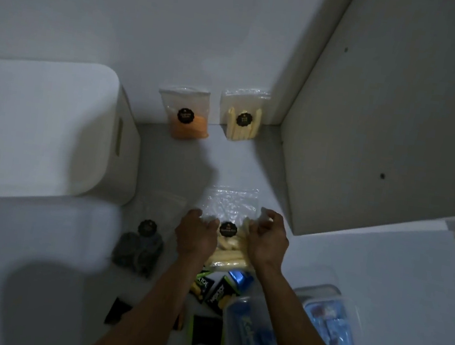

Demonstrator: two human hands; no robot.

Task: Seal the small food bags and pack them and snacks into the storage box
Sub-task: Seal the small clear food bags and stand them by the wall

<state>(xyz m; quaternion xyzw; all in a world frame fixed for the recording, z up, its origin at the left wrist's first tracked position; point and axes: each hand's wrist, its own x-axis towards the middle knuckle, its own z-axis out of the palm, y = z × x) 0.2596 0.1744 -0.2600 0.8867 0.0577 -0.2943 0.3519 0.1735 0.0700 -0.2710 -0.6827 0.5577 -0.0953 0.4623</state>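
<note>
A clear bag of pale yellow sticks (pixel 230 231) with a round black label lies flat on the grey surface. My left hand (pixel 195 235) grips its left edge and my right hand (pixel 266 241) pinches its right edge. To the left lies a bag of dark pieces (pixel 140 246). Against the back wall stand a bag of orange snacks (pixel 187 117) and another bag of pale sticks (pixel 242 119). A clear storage box (pixel 252 337) sits under my right forearm, its lid (pixel 328 321) to its right. Several dark snack packets (pixel 210 289) lie near my wrists.
A large white rounded container (pixel 53 133) stands at the left. A white cabinet panel (pixel 383 134) rises at the right, close to the bags. The scene is dim, and shadows fall across the surface.
</note>
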